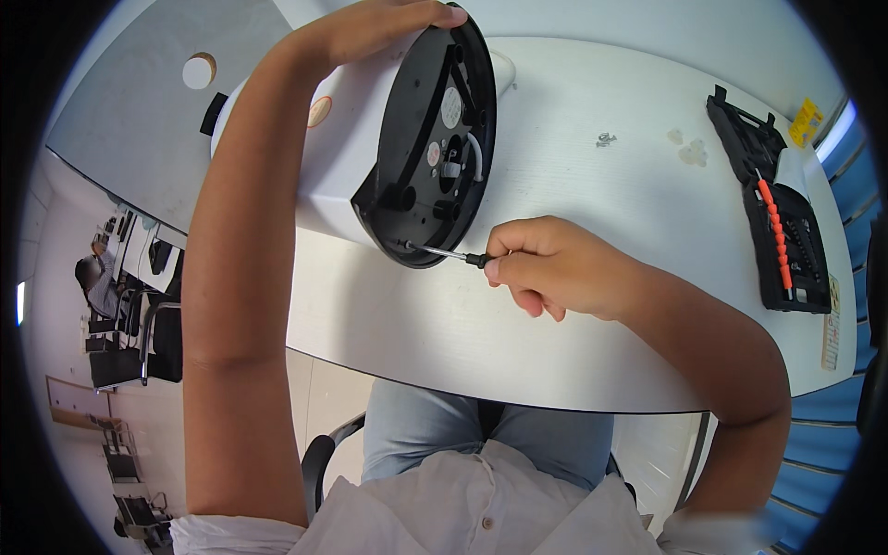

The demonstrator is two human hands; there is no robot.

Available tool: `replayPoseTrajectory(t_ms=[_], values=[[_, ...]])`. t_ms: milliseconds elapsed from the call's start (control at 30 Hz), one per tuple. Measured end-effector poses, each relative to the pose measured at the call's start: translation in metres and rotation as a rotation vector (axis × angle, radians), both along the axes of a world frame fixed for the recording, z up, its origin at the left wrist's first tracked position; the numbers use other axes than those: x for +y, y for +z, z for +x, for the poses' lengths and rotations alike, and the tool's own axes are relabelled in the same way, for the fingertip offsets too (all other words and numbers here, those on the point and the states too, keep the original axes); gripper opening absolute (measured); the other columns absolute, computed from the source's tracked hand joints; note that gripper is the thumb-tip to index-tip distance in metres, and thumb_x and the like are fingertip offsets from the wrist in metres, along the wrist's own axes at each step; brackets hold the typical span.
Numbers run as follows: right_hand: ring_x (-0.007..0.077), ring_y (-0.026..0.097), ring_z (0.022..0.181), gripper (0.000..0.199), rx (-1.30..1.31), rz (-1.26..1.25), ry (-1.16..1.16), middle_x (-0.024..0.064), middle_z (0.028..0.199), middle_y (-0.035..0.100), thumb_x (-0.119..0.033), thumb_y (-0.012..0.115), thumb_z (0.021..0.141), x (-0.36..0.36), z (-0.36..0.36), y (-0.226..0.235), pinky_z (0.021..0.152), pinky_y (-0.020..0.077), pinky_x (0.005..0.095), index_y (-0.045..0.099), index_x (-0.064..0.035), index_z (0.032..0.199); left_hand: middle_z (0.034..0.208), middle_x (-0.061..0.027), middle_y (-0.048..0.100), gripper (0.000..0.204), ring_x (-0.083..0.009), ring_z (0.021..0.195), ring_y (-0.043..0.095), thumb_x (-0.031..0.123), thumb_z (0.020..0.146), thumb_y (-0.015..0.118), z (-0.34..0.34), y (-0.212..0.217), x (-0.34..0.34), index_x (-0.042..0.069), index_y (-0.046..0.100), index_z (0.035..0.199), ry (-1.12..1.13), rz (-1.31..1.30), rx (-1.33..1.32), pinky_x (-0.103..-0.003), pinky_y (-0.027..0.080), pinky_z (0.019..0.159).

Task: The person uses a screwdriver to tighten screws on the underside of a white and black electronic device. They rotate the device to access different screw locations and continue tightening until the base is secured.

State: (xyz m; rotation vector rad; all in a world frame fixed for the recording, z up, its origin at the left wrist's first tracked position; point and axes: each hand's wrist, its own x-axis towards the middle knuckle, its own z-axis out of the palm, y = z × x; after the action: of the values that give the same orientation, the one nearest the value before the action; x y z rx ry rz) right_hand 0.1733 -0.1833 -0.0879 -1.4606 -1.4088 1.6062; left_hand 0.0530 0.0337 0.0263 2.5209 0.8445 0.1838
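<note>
Left hand (388, 30) atop black base (421, 139), grip unclear, right hand (560, 268) pinching screwdriver (442, 251), base standing edgewise between hands

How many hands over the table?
2: left hand at the top rim of the base; right hand on the screwdriver. Some left fingers may be hidden.

An office; black chairs (165, 338); white desk (139, 257); seated person (100, 285).
</note>
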Motion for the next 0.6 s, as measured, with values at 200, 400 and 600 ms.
replayPoseTrajectory(t_ms=[200,400,600], values=[[0.0176,0.05,0.052,0.015,-0.519,0.71,-0.034,0.007,0.061,0.053,-0.017,0.06,0.086,-0.011,-0.011,-0.026,0.048,0.0396,0.0308,0.055,-0.0051,0.079,0.117,-0.0184,0.059,0.064,-0.028,0.107,0.053,0.053,0.085,0.049,0.003,0.002,-0.005,-0.001,0.058,0.119,0.026,-0.072,-0.004,-0.038,0.038,0.097],[0.0241,0.055,0.059,0.013,-1.061,1.308,-0.095,0.0097,0.066,0.055,-0.016,0.063,0.081,-0.014,-0.014,-0.032,0.053,0.0443,0.0371,0.057,-0.0042,0.081,0.113,-0.0174,0.06,0.063,-0.0266,0.102,0.053,0.054,0.084,0.05,0.002,-0.001,0.0,-0.001,0.06,0.116,-0.001,-0.044,-0.011,-0.038,0.039,0.093],[0.0237,0.052,0.057,0.012,-0.439,0.717,-0.172,0.0099,0.063,0.056,-0.011,0.059,0.08,-0.013,-0.016,-0.016,0.052,0.0415,0.0351,0.055,-0.0006,0.077,0.11,-0.0168,0.06,0.065,-0.0263,0.099,0.053,0.055,0.084,0.05,0.001,0.0,-0.001,-0.001,0.06,0.115,0.034,-0.043,0.002,-0.039,0.04,0.09]])
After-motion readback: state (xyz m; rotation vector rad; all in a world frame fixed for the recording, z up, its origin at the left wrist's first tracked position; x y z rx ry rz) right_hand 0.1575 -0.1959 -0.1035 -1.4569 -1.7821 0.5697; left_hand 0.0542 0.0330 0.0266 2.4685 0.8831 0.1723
